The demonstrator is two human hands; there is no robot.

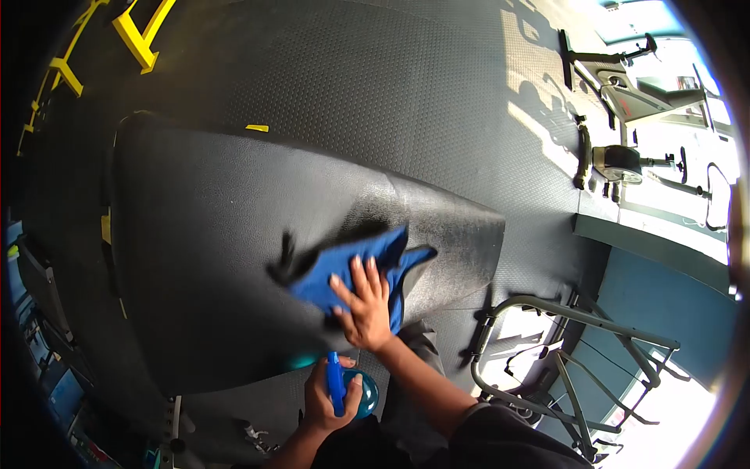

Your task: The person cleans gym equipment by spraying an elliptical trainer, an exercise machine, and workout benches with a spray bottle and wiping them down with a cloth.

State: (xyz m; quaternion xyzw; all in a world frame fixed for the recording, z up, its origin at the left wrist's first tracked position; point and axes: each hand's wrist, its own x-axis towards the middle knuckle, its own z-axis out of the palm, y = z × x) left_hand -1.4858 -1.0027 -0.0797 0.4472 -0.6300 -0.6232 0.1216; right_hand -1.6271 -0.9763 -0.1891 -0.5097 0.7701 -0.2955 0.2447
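Note:
My left hand point(331, 397) is closed around a spray bottle point(367, 393) with a blue trigger head and a clear teal body, near the lower edge of a black padded bench point(211, 227). Flat on a blue cloth point(324, 273) lies my right hand point(364, 309), its fingers stretched out and pressing the cloth against the pad. The cloth is creased, with a dark-edged corner sticking out to the right. Beside it the pad's surface looks shiny.
Black textured rubber floor point(351, 70) surrounds the bench. Yellow metal frames point(137, 39) stand at the upper left. An exercise bike point(625, 94) is at the upper right, and a tubular machine frame point(562, 313) stands close by at the lower right.

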